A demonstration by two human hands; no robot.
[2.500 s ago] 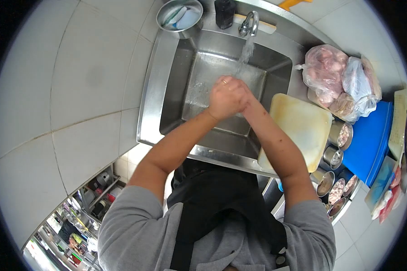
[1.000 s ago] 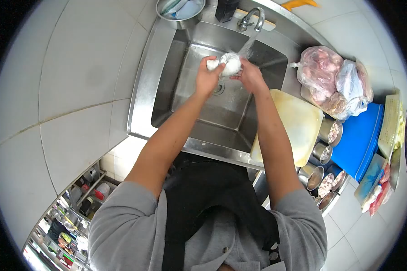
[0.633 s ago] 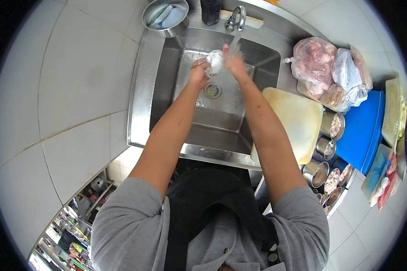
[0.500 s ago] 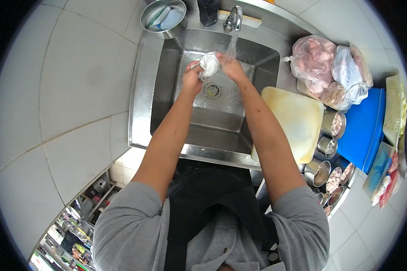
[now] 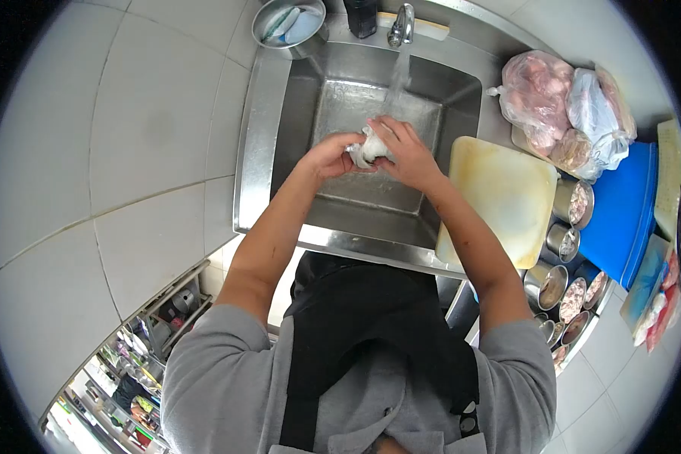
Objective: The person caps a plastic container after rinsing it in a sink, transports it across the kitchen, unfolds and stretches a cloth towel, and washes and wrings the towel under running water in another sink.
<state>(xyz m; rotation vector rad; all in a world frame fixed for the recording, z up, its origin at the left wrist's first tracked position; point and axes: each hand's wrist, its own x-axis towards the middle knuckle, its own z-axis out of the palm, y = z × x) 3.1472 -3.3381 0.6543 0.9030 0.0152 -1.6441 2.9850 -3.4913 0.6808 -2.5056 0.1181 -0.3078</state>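
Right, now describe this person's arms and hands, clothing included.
Both arms end in ungloved hands, left hand and right hand. The forearms are uncovered, with no watch visible. Plain grey short sleeves stop near the elbows. Over the grey top goes a black apron with wide shoulder straps. Whether a ring is worn is too small to tell.

white wad (image 5: 375, 148) pt. hidden, blk container (image 5: 362, 21) cropped

The steel counter (image 5: 259, 136) bears a pot (image 5: 309, 48) and cutting board (image 5: 501, 203).
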